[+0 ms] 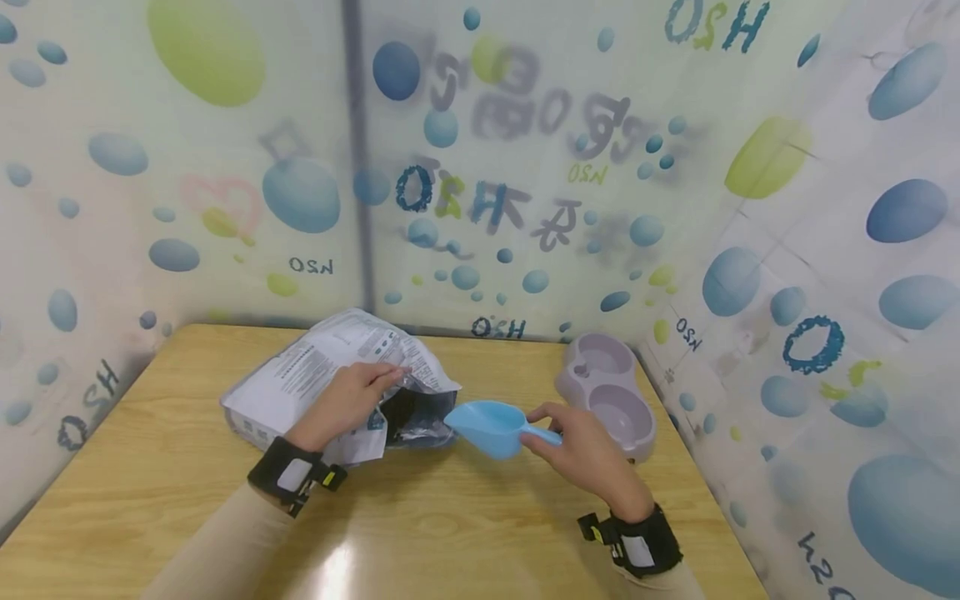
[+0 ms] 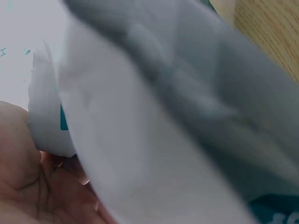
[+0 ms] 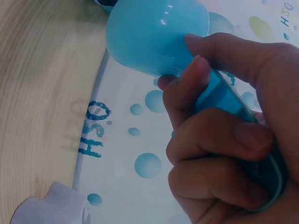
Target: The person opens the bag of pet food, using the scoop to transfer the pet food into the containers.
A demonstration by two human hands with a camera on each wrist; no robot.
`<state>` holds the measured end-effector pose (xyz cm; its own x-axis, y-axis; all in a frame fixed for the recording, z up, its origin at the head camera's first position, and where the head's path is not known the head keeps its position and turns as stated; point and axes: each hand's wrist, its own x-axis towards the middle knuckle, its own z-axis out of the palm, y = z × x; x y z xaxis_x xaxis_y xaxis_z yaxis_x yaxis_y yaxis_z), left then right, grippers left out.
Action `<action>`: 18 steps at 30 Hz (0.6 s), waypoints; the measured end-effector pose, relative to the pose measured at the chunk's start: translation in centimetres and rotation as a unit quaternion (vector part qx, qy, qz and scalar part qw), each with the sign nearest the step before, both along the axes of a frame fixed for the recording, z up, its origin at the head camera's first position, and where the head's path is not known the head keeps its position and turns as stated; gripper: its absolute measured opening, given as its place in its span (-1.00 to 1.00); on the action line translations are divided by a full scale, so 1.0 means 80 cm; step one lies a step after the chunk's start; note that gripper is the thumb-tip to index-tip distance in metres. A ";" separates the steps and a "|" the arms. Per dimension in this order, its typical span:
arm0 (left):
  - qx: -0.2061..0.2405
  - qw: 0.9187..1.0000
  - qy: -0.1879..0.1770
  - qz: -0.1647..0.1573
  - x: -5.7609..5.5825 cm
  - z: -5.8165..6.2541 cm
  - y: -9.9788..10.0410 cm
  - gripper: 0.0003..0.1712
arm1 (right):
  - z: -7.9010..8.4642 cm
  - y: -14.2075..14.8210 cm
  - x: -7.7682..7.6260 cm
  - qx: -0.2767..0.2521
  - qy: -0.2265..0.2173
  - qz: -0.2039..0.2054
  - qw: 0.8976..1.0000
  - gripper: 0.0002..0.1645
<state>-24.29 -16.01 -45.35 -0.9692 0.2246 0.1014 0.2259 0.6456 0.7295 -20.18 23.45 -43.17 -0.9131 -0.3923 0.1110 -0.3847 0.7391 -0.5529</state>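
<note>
Bag (image 1: 288, 379): white plastic film, creased, lying left of center in the head view. Mouth faces right, gaping; grey shiny lining, dark inside. Left hand (image 1: 347, 404) sits at the mouth's upper edge, fingers bent and gripping the film.

Scoop (image 1: 491, 429): glossy light-blue plastic, deep rounded cup, pointed lip, short handle; just right of frame center. Right hand (image 1: 583, 446) is closed round the handle, fingers curled. Lip points left, right by the bag mouth; can't tell if they touch.

Double bowl (image 1: 602, 381): matte mauve-grey, two round wells in one rounded body, right of center.

Writing: bag has dense grey print blocks, too small to read. Left wrist view shows a teal patch with pale letters, cut off at lower right. Wall sheet (image 1: 480, 250) repeats "H2O", mirrored in places, among blue and lime ovals; blurred grey characters show across the upper middle.

Table (image 1: 442, 533): light wood grain, smooth, bright glare at bottom center. Printed sheet walls it in at back and sides. Black straps (image 1: 288, 473) on both wrists, beige sleeves (image 1: 225, 542).
</note>
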 end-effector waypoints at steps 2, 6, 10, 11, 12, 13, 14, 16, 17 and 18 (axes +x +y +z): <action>0.000 1.000 0.000 0.000 0.000 0.000 0.000 -0.47 | 0.002 -0.001 0.001 0.001 0.006 0.004 1.000 -0.64; -0.002 1.000 -0.005 0.000 -0.001 -0.001 0.001 -0.47 | 0.006 -0.004 0.003 0.002 0.013 0.013 1.000 -0.64; -0.002 1.000 -0.016 0.002 -0.001 -0.003 0.001 -0.45 | 0.010 -0.006 0.005 0.004 0.013 0.015 1.000 -0.65; -0.002 1.000 -0.017 0.003 -0.001 -0.003 0.001 -0.44 | 0.011 -0.006 0.005 0.005 0.012 0.015 1.000 -0.65; -0.001 1.000 -0.018 0.003 -0.001 -0.003 0.001 -0.44 | 0.012 -0.007 0.005 0.005 0.011 0.015 1.000 -0.66; -0.002 1.000 -0.017 0.003 -0.002 -0.004 0.001 -0.44 | 0.013 -0.009 0.006 0.005 0.008 0.015 1.000 -0.66; -0.001 1.000 -0.016 0.002 -0.002 -0.004 0.001 -0.44 | 0.013 -0.010 0.006 0.006 0.006 0.015 1.000 -0.66; 0.000 1.000 -0.016 0.001 -0.002 -0.004 0.001 -0.44 | 0.014 -0.015 0.005 0.006 0.001 0.019 1.000 -0.65; 0.000 1.000 -0.017 0.002 -0.002 -0.004 0.002 -0.44 | 0.014 -0.017 0.005 0.007 0.000 0.020 1.000 -0.64; 0.001 1.000 -0.018 0.001 -0.002 -0.004 0.002 -0.43 | 0.015 -0.021 0.005 0.007 -0.001 0.022 1.000 -0.64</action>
<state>-24.42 -15.85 -45.71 -0.9729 0.2216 0.0660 0.1969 0.6444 0.7389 -19.79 21.81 -42.01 -0.8954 -0.4330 0.1037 -0.4158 0.7299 -0.5426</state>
